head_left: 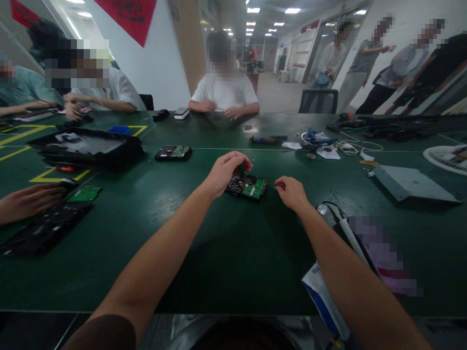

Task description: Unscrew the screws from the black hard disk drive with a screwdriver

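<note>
A hard drive (251,188) with a green circuit board lies on the table in front of me, board side up. My left hand (226,171) is closed around a short dark tool (241,169), which looks like a screwdriver and points down at the drive. Whether its tip touches the drive is too small to tell. Just right of the drive, apart from it, my right hand (292,193) is closed in a pinch. Something tiny seems to be at its fingertips, but I cannot make it out.
Another hard drive (173,152) lies farther back left, near a black tray (87,146). A co-worker's hand (31,201) is at far left beside a green board (84,193). Tools, cables (350,146) and a grey metal box (412,183) occupy the right side.
</note>
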`<state>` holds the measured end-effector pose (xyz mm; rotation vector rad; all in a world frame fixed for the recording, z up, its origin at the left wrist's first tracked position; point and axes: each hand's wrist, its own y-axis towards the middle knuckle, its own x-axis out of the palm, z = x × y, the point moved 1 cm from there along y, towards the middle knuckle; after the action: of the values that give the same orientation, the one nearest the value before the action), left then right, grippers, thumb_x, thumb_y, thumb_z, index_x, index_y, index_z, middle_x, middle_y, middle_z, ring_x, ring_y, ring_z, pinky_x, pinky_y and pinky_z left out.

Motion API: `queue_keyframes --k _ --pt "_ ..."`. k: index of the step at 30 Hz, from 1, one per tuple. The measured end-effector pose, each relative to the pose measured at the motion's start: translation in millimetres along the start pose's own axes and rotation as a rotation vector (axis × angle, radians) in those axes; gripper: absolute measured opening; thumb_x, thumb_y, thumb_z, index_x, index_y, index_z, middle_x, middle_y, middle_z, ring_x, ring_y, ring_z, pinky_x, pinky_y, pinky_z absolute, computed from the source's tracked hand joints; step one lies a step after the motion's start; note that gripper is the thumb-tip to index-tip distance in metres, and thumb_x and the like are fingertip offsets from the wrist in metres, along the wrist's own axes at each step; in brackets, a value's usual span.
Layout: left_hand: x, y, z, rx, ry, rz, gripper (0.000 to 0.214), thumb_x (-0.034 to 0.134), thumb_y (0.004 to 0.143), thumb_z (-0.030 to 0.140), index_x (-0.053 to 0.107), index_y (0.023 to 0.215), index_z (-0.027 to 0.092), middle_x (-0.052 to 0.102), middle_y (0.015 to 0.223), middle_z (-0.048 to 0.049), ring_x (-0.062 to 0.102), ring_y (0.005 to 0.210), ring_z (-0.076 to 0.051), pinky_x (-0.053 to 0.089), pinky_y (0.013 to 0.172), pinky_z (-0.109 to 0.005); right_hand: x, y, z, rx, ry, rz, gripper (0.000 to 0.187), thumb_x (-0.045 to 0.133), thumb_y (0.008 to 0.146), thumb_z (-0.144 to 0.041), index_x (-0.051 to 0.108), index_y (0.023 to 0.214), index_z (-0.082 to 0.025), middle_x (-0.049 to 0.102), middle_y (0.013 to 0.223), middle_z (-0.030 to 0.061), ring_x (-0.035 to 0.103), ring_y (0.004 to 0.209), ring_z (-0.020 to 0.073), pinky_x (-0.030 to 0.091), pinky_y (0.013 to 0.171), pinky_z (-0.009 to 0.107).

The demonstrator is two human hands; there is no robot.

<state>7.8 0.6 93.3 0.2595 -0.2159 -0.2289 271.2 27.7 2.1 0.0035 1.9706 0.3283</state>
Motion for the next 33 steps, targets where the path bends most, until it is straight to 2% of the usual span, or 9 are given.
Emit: queue_keyframes --k 5,15,20,26,33 --pt "0.6 -0.5 0.6 0.006 -0.005 -0.004 0.016 0.060 0.090 0.029 0.070 0.084 0.017 0.072 0.089 -0.0063 0.066 0.084 -0.017 0.051 0.082 -0.033 -3.0 -0.3 -4.1 -0.011 0.026 -0.058 0.014 0.065 0.094 -0.021 0.075 0.104 -0.023 0.073 0.101 0.0041 0.067 0.090 0.0184 0.049 0.082 0.032" --pt "2.3 -0.4 1.0 0.004 0.008 0.004 0.017 0.059 0.091 0.028 0.069 0.082 0.018 0.071 0.088 -0.0066 0.065 0.083 -0.017 0.051 0.083 -0.034 -2.9 -1.2 -10.6 -0.005 -0.070 -0.119 0.017 0.058 0.099 -0.024 0.073 0.105 -0.022 0.067 0.105 0.0062 0.062 0.097 0.0193 0.045 0.087 0.032" --pt "1.6 -0.2 0.1 0.003 0.013 0.002 0.018 0.059 0.092 0.029 0.069 0.082 0.018 0.072 0.088 -0.0065 0.065 0.083 -0.017 0.051 0.082 -0.033 -2.6 -0.9 -10.6 -0.013 -0.064 -0.064 0.017 0.055 0.099 -0.022 0.071 0.103 -0.018 0.068 0.107 0.0095 0.061 0.099 0.0213 0.045 0.087 0.032" --pt "0.7 0.2 -0.3 -0.002 -0.011 0.003 0.017 0.061 0.090 0.030 0.070 0.082 0.018 0.072 0.088 -0.0060 0.065 0.084 -0.018 0.051 0.081 -0.033 -6.3 0.1 -5.0 0.110 -0.060 -0.005 0.014 0.056 0.098 -0.021 0.068 0.104 -0.017 0.072 0.104 0.0097 0.065 0.094 0.0228 0.046 0.083 0.033" --pt "-2.0 0.3 0.4 0.031 0.157 0.075 0.019 0.063 0.088 0.032 0.077 0.085 0.019 0.070 0.091 -0.0051 0.061 0.086 -0.018 0.049 0.078 -0.031 -6.9 -1.5 -4.1 0.061 -0.086 -0.001 0.013 0.060 0.094 -0.021 0.070 0.102 -0.019 0.072 0.106 0.0090 0.066 0.094 0.0212 0.047 0.083 0.032"
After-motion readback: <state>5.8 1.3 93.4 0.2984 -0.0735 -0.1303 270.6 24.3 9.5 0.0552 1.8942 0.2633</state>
